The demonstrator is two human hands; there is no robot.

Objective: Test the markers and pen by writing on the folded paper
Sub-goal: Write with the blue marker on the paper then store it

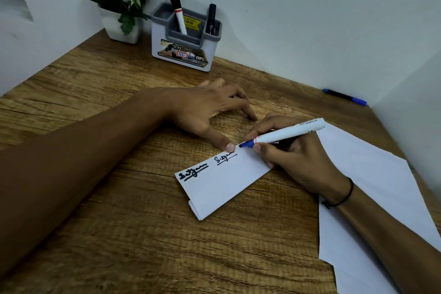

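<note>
Marker (pixel 284 135) tip at folded paper (pixel 222 181) edge

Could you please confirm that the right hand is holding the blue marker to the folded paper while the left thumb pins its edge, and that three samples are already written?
Not quite: the head view shows two samples on the folded paper, not three. The rest stands: right hand, blue marker, left thumb.

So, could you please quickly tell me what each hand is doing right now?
Left hand: open, fingers spread, thumb tip pinning the folded paper.
Right hand: closed in a writing grip on the blue marker, tip at the paper.
</note>
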